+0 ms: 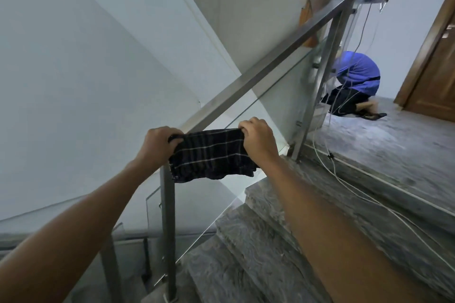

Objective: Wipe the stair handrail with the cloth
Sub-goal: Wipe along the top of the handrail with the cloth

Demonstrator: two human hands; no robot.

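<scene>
A dark plaid cloth (211, 155) hangs draped over the lower end of the square steel handrail (278, 56), which climbs diagonally to the upper right. My left hand (157, 145) grips the cloth's left edge on top of the rail. My right hand (258, 140) grips its right edge, so the cloth is stretched between both hands. The rail section under the cloth is hidden.
A steel post (168, 229) stands below the cloth, with glass panels (278, 106) under the rail. Grey marble steps (246, 241) rise to a landing (394, 145). White cables (349, 184) trail across the steps. A person in blue (357, 76) crouches on the landing near a wooden door (435, 76).
</scene>
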